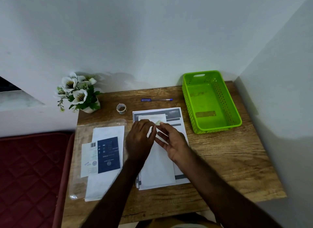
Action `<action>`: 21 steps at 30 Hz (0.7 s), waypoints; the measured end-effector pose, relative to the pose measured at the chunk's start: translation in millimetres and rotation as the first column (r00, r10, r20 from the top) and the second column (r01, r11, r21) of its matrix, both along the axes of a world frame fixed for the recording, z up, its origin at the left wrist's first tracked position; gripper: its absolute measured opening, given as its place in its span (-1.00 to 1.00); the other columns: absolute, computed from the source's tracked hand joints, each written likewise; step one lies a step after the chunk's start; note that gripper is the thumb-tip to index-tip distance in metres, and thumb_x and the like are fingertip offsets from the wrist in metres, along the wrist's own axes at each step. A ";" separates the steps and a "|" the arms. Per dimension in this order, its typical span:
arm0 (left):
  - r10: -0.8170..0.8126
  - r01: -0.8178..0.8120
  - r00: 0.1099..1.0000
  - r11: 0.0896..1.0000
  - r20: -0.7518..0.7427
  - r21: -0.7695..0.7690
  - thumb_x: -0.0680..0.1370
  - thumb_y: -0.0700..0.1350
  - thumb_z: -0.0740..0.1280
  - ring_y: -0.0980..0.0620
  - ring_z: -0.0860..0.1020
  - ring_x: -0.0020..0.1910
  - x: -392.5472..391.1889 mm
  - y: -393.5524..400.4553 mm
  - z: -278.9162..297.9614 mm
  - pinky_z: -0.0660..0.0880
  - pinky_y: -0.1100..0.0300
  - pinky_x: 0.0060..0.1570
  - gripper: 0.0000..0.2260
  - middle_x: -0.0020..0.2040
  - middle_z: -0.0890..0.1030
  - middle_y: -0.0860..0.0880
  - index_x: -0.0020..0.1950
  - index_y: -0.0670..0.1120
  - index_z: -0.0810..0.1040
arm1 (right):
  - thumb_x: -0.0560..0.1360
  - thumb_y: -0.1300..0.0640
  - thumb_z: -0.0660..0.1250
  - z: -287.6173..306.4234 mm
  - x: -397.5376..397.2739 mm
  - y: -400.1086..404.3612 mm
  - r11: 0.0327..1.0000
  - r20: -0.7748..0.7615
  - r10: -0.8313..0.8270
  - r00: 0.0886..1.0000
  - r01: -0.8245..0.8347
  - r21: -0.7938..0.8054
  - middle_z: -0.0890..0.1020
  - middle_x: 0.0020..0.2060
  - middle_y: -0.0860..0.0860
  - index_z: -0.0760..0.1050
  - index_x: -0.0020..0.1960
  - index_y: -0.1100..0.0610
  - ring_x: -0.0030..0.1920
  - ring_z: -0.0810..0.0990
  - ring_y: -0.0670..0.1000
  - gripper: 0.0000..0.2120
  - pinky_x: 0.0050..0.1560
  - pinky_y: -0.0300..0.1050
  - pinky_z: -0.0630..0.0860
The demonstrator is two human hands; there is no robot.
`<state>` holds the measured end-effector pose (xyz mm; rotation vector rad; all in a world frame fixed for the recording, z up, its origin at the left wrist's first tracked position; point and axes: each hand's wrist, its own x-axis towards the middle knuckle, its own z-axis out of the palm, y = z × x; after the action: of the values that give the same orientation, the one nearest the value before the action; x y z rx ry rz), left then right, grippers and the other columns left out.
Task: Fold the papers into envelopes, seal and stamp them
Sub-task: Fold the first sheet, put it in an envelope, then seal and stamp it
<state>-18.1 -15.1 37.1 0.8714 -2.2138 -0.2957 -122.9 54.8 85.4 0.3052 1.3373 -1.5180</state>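
In the middle of the frame both hands meet over a white envelope (157, 166) that lies lengthwise on a stack of printed papers (182, 127) on the wooden desk (228, 160). The left hand (138, 141) is seen from the back, its fingers curled toward the right hand (172, 143), which is turned palm up with the lower fingers spread loose. Between the two, just above the envelope's upper end, sits a small pale scrap (157, 122), possibly a stamp or a piece of tape; the right thumb and forefinger pinch it, and the left fingertips close on it from the other side, so each grip is grasping that scrap rather than released. What the scrap is cannot be told for sure.

At lower left of the hands a clear plastic sleeve (79, 160) holds more white envelopes (105, 182), with a dark blue printed card (110, 154) and a white barcode label (89, 158) on top. A roll of tape (121, 108) stands above the papers, near a pot of white artificial flowers (77, 92) at the desk's upper left corner. A blue pen (156, 100) lies along the far edge. A green perforated basket (211, 100) occupies the upper right of the desk. A dark red quilted cushion (30, 177) fills the lower left of the frame.
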 end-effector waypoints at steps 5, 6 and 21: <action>0.215 -0.010 0.966 0.588 -0.145 0.809 0.58 0.03 0.43 0.09 0.66 0.00 -9.8 1.1 22.1 0.64 0.27 -0.12 -0.87 0.02 0.69 0.11 0.07 0.02 0.68 | 0.53 -0.01 0.47 0.3 -0.6 1.5 0.992 -0.233 -0.010 0.973 0.038 0.118 0.72 0.06 0.03 0.63 0.18 0.15 0.09 0.64 0.02 -0.68 -0.03 -0.02 0.70; 0.238 0.029 0.957 0.484 -0.164 0.875 0.59 0.02 0.42 0.06 0.66 -0.01 -10.8 0.2 24.5 0.63 0.30 -0.18 -0.87 0.03 0.69 0.09 0.09 0.02 0.66 | 0.53 -0.02 0.48 -0.4 -0.5 0.9 0.988 -0.278 0.006 0.961 0.037 0.148 0.72 0.05 0.01 0.63 0.16 0.14 0.08 0.64 0.01 -0.70 -0.03 -0.02 0.70; 0.145 -0.088 0.989 0.612 -0.003 0.786 0.61 0.06 0.38 0.04 0.65 -0.09 -17.9 -14.3 10.3 0.63 0.20 -0.11 -0.78 -0.02 0.72 -0.01 0.06 -0.07 0.70 | 0.51 0.12 0.49 -18.2 -7.3 -1.8 0.969 -0.329 0.024 0.944 0.060 0.241 0.71 -0.14 0.05 0.64 -0.01 0.16 -0.13 0.68 0.03 -0.88 -0.27 -0.11 0.66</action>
<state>-36.0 -29.4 47.4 1.4264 -1.9077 -1.2900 -130.2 53.1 67.2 0.2254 1.8024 -1.4604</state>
